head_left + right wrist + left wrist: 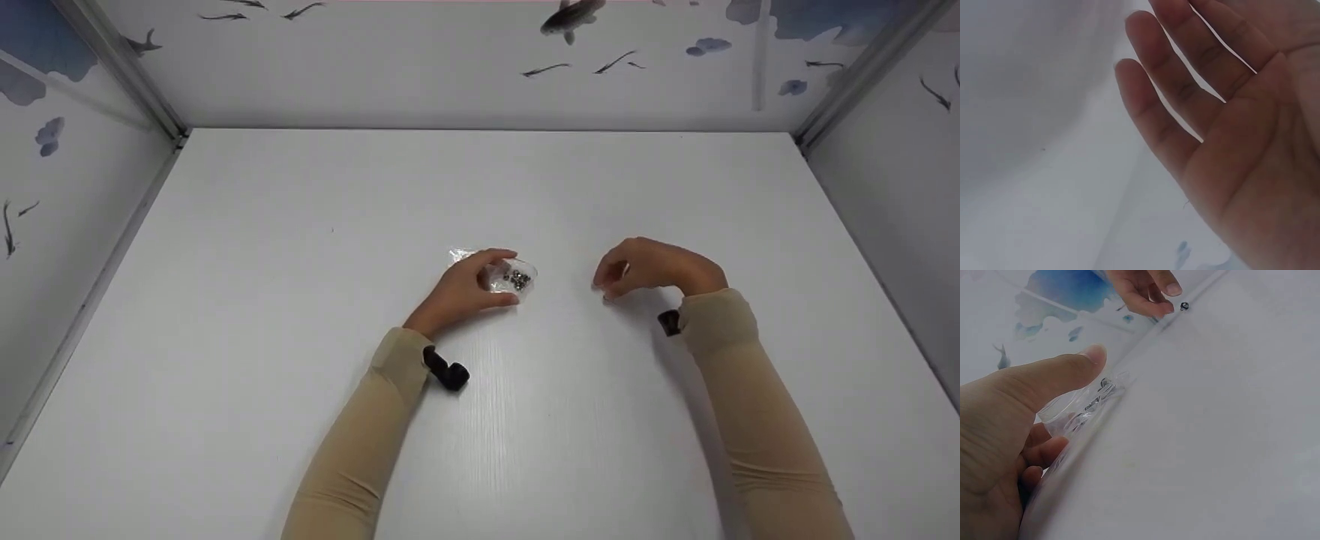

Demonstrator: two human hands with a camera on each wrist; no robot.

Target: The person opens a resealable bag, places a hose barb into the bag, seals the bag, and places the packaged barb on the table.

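Note:
In the head view my left hand (465,286) curls its thumb and fingers round a clear plastic bag (495,283) on the table. Several small shiny metal pieces (517,280) lie bunched at the bag's right end. The left wrist view shows the thumb along the near side of the crinkled bag (1085,404), with the other fingers partly hidden behind it. To the right, my right hand (651,266) hovers low with loosely bent fingers. Just off its fingertips, one small metal piece (1185,306) sits on the table. In the right wrist view the fingers (1148,107) extend, slightly spread.
The white table (300,420) has low walls of patterned panels (420,67) at the back and both sides. A black wrist camera (450,375) sticks out from the left sleeve, another (669,322) from the right. A tiny dark speck (333,230) lies at left.

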